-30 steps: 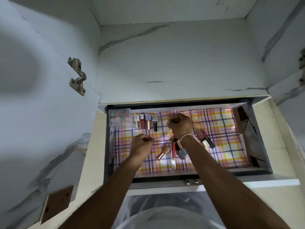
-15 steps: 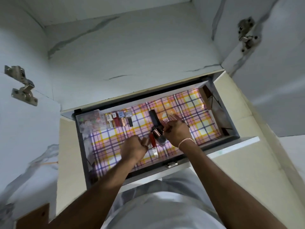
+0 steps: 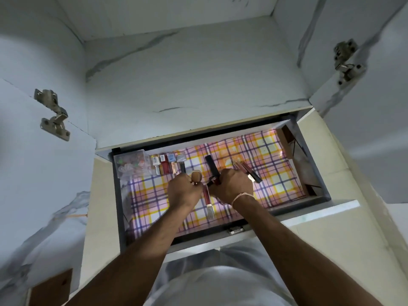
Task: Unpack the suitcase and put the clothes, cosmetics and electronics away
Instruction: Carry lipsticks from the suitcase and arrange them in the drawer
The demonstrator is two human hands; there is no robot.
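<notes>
Where marble walls meet: plaid-lined drawer [image 3: 284, 171].

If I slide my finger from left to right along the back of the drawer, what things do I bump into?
Clear box of small colourful bits → white-capped bottle → red bottle → blue-capped bottle → grey-capped bottle with dark stem → black tube → pinkish tubes.

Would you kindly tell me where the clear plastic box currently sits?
In the head view, the clear plastic box sits in the drawer's back-left corner, left of the nail polish bottles.
</notes>
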